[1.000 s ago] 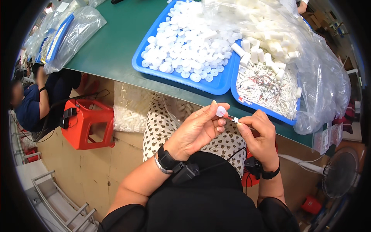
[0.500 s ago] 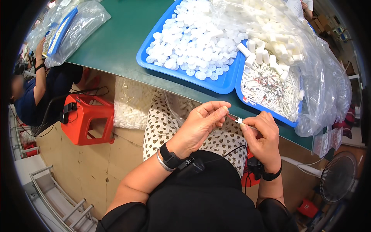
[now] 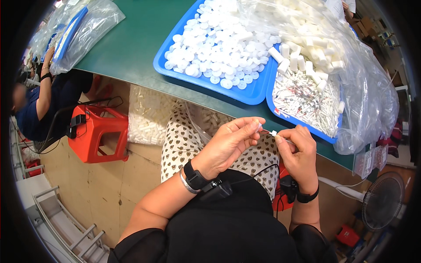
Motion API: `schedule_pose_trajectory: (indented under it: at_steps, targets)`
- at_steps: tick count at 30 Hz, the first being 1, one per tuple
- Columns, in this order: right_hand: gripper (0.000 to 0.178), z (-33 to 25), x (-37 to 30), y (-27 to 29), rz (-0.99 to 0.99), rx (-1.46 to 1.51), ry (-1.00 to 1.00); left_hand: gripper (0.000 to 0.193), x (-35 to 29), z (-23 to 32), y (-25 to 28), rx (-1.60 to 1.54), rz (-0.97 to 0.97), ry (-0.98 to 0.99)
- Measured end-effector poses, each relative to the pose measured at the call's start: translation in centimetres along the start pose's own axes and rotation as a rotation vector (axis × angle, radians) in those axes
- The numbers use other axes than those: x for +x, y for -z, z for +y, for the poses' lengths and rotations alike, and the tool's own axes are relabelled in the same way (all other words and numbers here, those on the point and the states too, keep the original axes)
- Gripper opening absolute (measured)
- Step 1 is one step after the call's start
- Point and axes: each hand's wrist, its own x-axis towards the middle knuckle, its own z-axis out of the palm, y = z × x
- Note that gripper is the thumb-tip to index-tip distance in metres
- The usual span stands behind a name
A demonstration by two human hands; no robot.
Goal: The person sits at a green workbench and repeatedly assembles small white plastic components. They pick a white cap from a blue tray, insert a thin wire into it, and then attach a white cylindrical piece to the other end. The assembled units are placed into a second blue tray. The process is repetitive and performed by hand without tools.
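My left hand (image 3: 232, 142) is closed in a pinch, with a tiny white tip (image 3: 259, 126) at its thumb and forefinger. A thin reddish wire (image 3: 265, 132) runs from those fingertips toward my right hand. Between its thumb and forefinger, my right hand (image 3: 299, 149) grips a small white plastic piece (image 3: 274, 133). Both hands are raised over my lap, just in front of the table edge, a short gap apart. Fingers hide most of what each one holds.
On the green table (image 3: 131, 41), a blue tray (image 3: 210, 90) holds round translucent white discs. Beside it, a smaller blue tray (image 3: 302, 128) has thin white wired parts and white foam cylinders under a clear plastic bag (image 3: 368, 87). A red stool (image 3: 98, 136), a co-worker (image 3: 37, 103) and a fan (image 3: 383, 199) are around.
The white piece in my right hand has tilted, and a tiny white tip now shows at my left fingertips. The view has shifted slightly.
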Motion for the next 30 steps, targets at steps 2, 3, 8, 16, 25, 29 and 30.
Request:
schedule_pose_trajectory:
  at_steps: [2,3,8,16,25,29,30]
  targets:
    - [0.004,0.0,-0.2,0.0,-0.028,0.083,-0.098,0.03,0.0,0.0,0.0,-0.008,0.004,0.006]
    - [0.004,0.1,-0.4,-0.1,-0.043,0.149,-0.169,0.03,0.0,0.0,-0.1,-0.007,0.008,0.009]
    - [0.007,-0.2,-0.5,-0.2,-0.087,0.361,-0.449,0.03,0.1,-0.3,0.0,-0.02,0.011,0.012]
    - [0.008,-0.6,-0.3,-0.2,-0.044,-0.03,-0.052,0.031,0.0,-0.4,0.1,-0.056,0.029,0.005]
    - [0.007,-0.6,-0.3,-1.5,0.048,-0.045,0.076,0.029,0.2,-2.0,0.3,-0.101,-0.036,0.049]
    - [0.005,-0.6,-1.3,-3.0,0.018,0.387,-0.374,0.031,0.2,-2.8,0.2,-0.146,-0.06,0.043]
    - [0.005,-0.7,-1.4,-3.4,0.043,0.43,-0.383,0.032,0.1,-2.9,0.1,-0.149,-0.058,0.044]
